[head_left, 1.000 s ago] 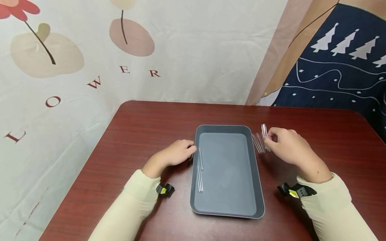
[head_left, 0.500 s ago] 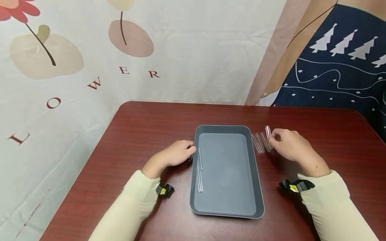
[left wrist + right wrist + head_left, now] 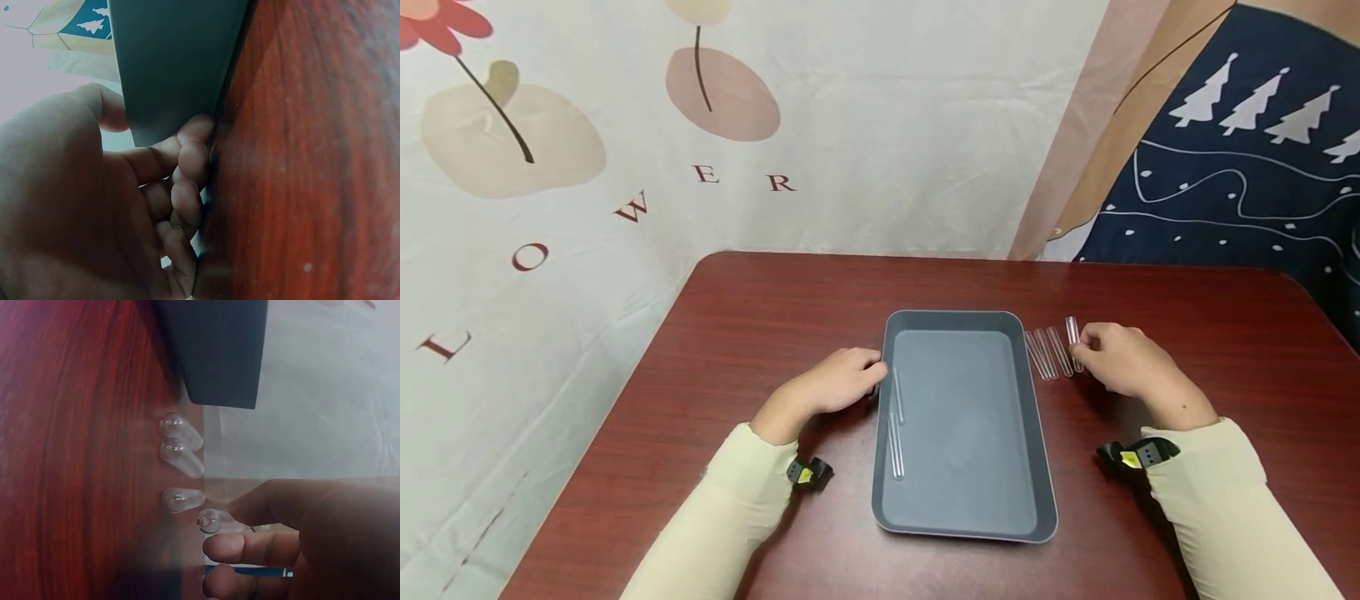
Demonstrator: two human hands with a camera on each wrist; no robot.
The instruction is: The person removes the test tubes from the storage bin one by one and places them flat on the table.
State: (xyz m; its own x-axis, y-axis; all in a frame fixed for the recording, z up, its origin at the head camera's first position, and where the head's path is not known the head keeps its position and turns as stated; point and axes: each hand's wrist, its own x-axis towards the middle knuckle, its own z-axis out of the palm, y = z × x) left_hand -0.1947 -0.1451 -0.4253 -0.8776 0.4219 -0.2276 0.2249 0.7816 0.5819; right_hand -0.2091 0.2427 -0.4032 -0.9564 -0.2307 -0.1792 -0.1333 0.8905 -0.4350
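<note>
A grey rectangular tray (image 3: 964, 433) stands on the table. My left hand (image 3: 838, 382) grips its left side, the thumb over the rim and the curled fingers (image 3: 194, 161) low against the outer wall. Between thumb and fingers my right hand (image 3: 1122, 362) pinches a clear test tube (image 3: 1072, 333), its rounded end (image 3: 208, 520) facing the right wrist camera. Three more test tubes (image 3: 1060, 352) lie side by side between the tray's right wall and that hand. Inside the tray, clear tubes (image 3: 897, 447) lie end to end along the left wall.
The reddish-brown wooden table (image 3: 790, 292) reaches back to a pale printed cloth (image 3: 910, 150). A dark blue cloth with white trees (image 3: 1232, 183) hangs at the back right. Both wrists carry small black cameras (image 3: 811, 473).
My right hand has shifted a little to the right with the pinched test tube, opening a gap from the other tubes. The left hand and the tray have stayed where they were.
</note>
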